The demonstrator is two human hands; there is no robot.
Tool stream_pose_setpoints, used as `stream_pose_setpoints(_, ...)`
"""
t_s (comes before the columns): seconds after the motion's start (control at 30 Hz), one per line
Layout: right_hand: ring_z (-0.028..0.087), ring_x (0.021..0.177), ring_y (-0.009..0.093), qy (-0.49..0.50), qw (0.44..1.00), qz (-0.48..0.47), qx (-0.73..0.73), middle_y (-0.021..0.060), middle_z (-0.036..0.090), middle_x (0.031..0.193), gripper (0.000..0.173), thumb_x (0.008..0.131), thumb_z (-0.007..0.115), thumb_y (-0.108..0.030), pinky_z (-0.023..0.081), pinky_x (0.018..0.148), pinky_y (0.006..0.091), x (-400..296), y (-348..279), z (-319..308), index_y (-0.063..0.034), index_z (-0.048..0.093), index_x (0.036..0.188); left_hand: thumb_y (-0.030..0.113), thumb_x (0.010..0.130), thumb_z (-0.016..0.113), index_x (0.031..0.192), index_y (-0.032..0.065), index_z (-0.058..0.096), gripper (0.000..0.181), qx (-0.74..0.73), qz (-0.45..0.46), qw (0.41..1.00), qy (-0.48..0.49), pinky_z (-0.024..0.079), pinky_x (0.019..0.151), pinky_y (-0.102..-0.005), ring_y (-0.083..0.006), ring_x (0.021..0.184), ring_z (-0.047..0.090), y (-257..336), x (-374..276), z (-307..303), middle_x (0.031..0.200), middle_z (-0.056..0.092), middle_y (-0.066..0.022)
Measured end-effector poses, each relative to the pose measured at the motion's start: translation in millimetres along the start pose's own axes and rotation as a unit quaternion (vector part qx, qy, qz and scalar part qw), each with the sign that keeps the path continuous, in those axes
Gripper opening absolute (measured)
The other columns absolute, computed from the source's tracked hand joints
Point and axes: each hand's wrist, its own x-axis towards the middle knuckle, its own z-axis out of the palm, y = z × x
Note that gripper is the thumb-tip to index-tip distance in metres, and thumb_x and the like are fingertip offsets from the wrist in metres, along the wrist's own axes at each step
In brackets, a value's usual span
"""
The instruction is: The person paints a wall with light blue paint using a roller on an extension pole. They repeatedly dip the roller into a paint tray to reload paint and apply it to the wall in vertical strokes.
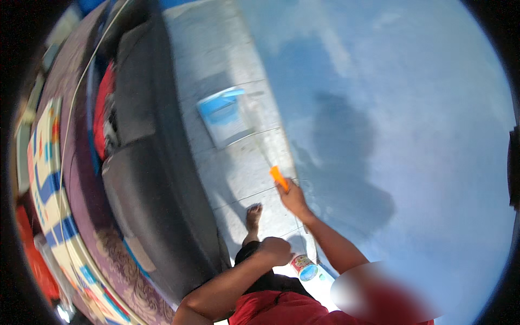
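Note:
My right hand (293, 199) grips the orange handle (279, 178) of a tool, likely a paint roller. Its thin rod runs toward a white paint tray (233, 136) on the floor, and its far end is too blurred to make out. Light blue paint (223, 109) covers the upper part of the tray. Near my body, my left hand (276, 251) has curled fingers, and its palm side is hidden. Just beside it in view is a printed can (304, 267) with blue paint inside; whether the hand touches it cannot be told.
A blue-painted wall (422, 122) rises on the right and bears my shadow. A dark sofa (162, 195) runs along the left, with patterned mattresses (81, 195) behind it. A pale cable (77, 89) crosses them. My bare foot (254, 215) stands on the tiled floor (243, 172).

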Motion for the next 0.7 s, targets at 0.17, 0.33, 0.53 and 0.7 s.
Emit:
stream_pose_setpoints(0.17,0.056,0.066,0.008,0.026,0.978,-0.047,0.204,0.0028,0.055,0.076,0.033,0.1,0.052,-0.027,0.046,0.059,0.0267,-128.9,0.0,-80.1,-0.0045,0.044,0.123,0.053,0.093,0.043,0.095,-0.0021,0.069,0.061,0.071,0.042,0.997,0.001,0.05,0.085,-0.0477,-0.0391,0.093,0.066,-3.5,10.9,13.2,0.094,0.068,-0.0246)
stream_pose_setpoints(0.33,0.054,0.06,0.011,0.069,0.933,-0.055,0.349,0.0045,0.055,0.079,0.023,0.099,0.051,-0.02,0.046,0.054,0.0268,-234.3,-18.8,-140.0,-0.0061,0.038,0.112,0.055,0.093,0.044,0.093,-0.002,0.068,0.062,0.117,0.085,0.985,0.092,0.05,0.081,-0.0457,-0.04,0.089,0.065,1.3,11.0,8.5,0.088,0.067,-0.0248)
stream_pose_setpoints(0.53,0.045,0.048,0.005,0.113,0.861,0.008,0.495,-0.0029,0.048,0.064,0.035,0.103,0.041,-0.029,0.039,0.047,0.022,-345.6,-31.7,-140.2,-0.003,0.04,0.127,0.06,0.092,0.048,0.085,-0.0006,0.064,0.063,0.125,0.013,0.992,0.017,0.048,0.072,-0.0409,-0.0336,0.077,0.063,19.6,8.2,-10.7,0.08,0.066,-0.0184)
stream_pose_setpoints(0.7,0.052,0.051,0.011,0.106,0.861,0.149,0.475,0.0033,0.054,0.07,0.035,0.103,0.042,-0.038,0.043,0.047,0.028,-404.1,-50.7,-121.7,-0.0036,0.049,0.11,0.055,0.092,0.051,0.077,-0.0016,0.062,0.059,0.107,0.066,0.992,0.029,0.048,0.068,-0.0425,-0.0363,0.073,0.062,2.0,1.5,-6.7,0.074,0.064,-0.0211)
